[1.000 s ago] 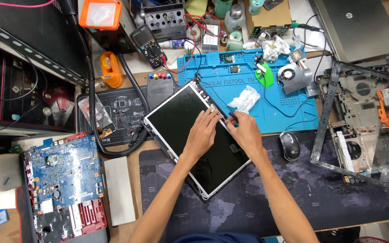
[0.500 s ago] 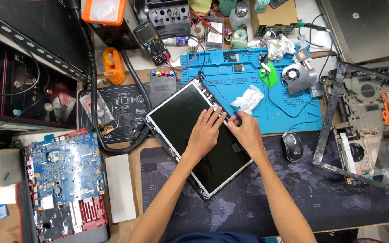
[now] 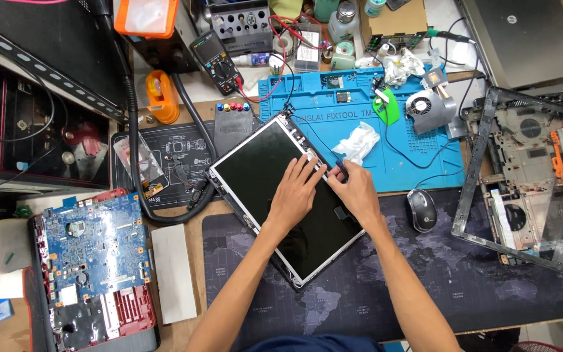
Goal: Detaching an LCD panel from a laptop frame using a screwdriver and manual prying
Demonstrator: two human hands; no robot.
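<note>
1. A flat laptop screen panel (image 3: 275, 202) lies tilted in the middle of the surface (image 3: 193, 261). Its near part rests on a dark desk mat (image 3: 464, 287) with a map print, and its far corner reaches a blue work mat (image 3: 418, 156).
2. The left hand (image 3: 294, 195) lies flat and open on the black glass of the panel, with the fingers spread toward the right edge.
3. The right hand (image 3: 358, 193) is at the right edge of the panel, just beside the left hand. Its fingers are curled around a thin screwdriver (image 3: 333, 158) with a dark handle, and the tip points at the silver frame of the panel.
4. A crumpled white wipe (image 3: 358, 141) lies on the blue work mat, just far of the right hand.
5. A dark computer mouse (image 3: 422, 210) sits on the desk mat, to the right of the right hand.
6. A small fan (image 3: 423, 106) and a green pick (image 3: 388, 108) lie on the far part of the blue mat.
7. An empty laptop shell (image 3: 529, 176) with a black frame over it lies at the right.
8. A blue circuit board (image 3: 92, 244) lies at the near left, with a white block (image 3: 174, 274) beside it.
9. A meter (image 3: 215, 58) with red wires stands at the far side, near an orange tape holder (image 3: 161, 98).
</note>
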